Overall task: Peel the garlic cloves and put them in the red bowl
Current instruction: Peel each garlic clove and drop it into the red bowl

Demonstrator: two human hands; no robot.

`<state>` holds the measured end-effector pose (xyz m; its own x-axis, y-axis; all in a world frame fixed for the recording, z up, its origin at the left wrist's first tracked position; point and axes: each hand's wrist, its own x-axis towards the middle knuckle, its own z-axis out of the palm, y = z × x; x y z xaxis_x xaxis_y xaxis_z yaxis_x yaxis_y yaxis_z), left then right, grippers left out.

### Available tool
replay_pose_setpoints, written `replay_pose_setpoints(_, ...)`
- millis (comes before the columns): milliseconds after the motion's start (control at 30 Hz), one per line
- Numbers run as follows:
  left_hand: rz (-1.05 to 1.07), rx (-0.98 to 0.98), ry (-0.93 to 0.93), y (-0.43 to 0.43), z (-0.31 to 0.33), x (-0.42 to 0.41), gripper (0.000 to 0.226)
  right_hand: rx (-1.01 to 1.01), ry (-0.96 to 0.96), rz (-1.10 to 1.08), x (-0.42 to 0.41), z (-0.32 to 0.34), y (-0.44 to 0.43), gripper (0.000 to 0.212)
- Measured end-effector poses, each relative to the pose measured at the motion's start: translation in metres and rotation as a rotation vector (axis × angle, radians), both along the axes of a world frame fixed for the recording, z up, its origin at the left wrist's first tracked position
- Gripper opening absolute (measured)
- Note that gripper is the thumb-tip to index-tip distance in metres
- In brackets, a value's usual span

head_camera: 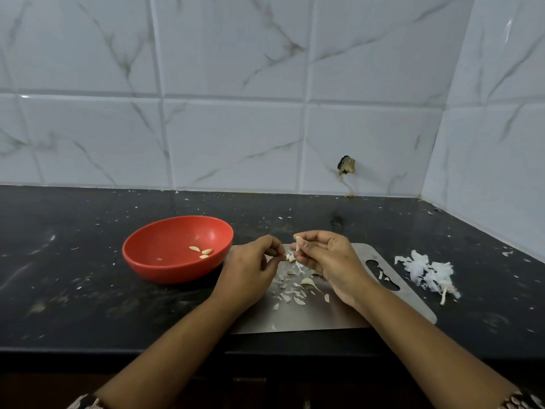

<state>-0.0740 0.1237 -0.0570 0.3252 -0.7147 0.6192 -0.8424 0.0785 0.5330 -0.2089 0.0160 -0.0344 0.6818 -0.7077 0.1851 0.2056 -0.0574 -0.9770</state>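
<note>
Black table [73, 290] under white tiles [236, 137] carries the bowl [165, 270], three peeled cloves [202, 251] lying in it, just left of the steel board [368, 305]. My right grip [327, 258] is pinched on a clove [298, 242] held above the board. My left grip [250, 270] pinches what looks like a shred of skin [287, 256], though that spot is too small to be sure. A loose clove [307, 281] lies among scraps below. As I judge it, the slick clove could squirt from my fingertips onto the table, or papery skin could cling and ride into the bowl.
</note>
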Motion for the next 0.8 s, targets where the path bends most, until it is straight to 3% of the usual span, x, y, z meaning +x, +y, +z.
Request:
replay_pose_setpoints(233,0.040,-0.091,-0.008,0.0057,0.0086,-0.0049,0.004,-0.053,0.073,0.123,-0.0004,0.0014,0.0065,0.010)
replay_pose_setpoints(367,0.047,-0.175,-0.016,0.0079,0.0098,-0.0060,0.010,-0.047,0.072,0.194,-0.0001,0.0015,0.0078,0.009)
replay_pose_setpoints(800,0.065,-0.182,-0.070,0.0076,0.0076,-0.0038,0.011,-0.036,0.087,0.223,-0.0012,0.0017,0.0039,0.018)
